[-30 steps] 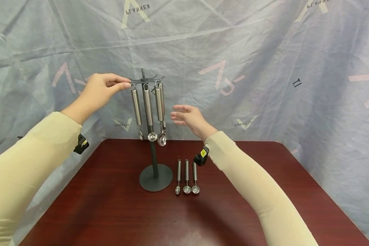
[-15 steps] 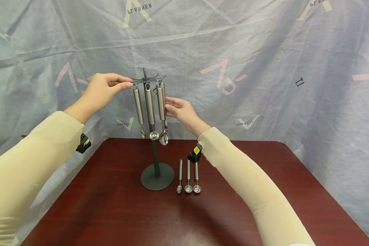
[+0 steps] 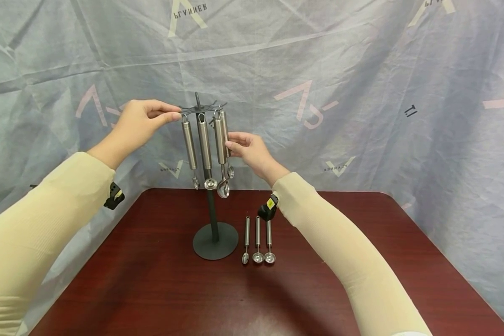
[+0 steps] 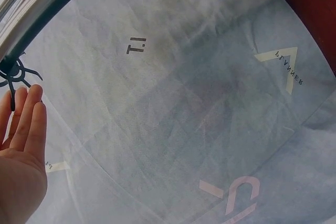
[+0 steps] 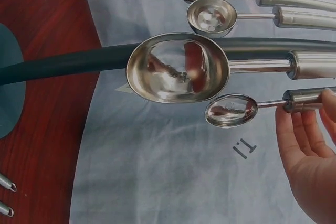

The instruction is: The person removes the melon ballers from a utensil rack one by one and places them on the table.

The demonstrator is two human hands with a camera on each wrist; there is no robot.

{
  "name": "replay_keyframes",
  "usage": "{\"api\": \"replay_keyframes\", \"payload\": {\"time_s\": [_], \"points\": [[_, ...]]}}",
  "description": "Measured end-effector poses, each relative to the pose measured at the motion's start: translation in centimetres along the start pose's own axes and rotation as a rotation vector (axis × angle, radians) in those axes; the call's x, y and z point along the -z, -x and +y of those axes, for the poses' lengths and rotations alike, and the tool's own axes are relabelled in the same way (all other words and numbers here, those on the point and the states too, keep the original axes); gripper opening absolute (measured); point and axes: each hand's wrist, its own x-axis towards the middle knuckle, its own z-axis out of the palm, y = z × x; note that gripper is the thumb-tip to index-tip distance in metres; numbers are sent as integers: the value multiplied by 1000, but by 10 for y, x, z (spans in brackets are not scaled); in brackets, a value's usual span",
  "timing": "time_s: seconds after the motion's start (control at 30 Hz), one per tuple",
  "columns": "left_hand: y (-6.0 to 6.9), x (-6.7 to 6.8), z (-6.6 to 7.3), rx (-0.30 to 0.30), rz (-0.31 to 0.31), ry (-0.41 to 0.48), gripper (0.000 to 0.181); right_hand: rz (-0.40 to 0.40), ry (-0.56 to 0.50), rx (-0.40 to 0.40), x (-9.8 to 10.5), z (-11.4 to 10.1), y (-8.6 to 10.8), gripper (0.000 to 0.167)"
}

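Several steel scoops hang by their end loops from the hooks of a dark metal stand. My left hand pinches the tip of a hook arm at the stand's top left; the left wrist view shows its fingers around the dark hook. My right hand grips the handle of the rearmost right scoop between thumb and fingers. In the right wrist view this scoop has a small oval bowl, beside a larger oval scoop. Its loop is at the hook; whether it bears on it cannot be told.
Three more scoops lie side by side on the red-brown table, among them the left one, right of the stand's round base. A grey printed cloth hangs behind the table.
My right hand has moved left to the stand and taken the rear right scoop's handle, drawing it slightly right, apart from its neighbour. The left hand keeps its pinch on the hook arm.
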Motion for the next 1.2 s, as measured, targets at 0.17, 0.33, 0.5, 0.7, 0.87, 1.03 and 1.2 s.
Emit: {"api": "replay_keyframes", "payload": {"time_s": [0.17,0.33,0.5,0.7,0.87,1.03,1.2], "points": [[0,0,0,4,-4,2,51,23,-1,5,2,0,-1,36],[1,0,0,1,2,1,50,36,18,15,4,-2,1,35],[0,0,-1,0,4,-1,49,53,8,28,6,-3,2,34],[0,0,-2,-2,8,-2,50,89,-5,35,11,-7,2,34],[0,0,-1,-2,8,-8,50,102,-6,19,17,-6,5,34],[-1,0,-1,-5,8,-12,50,131,11,8,24,-4,9,34],[0,-1,-1,3,20,-7,49,155,35,-7,32,0,10,35]]}}
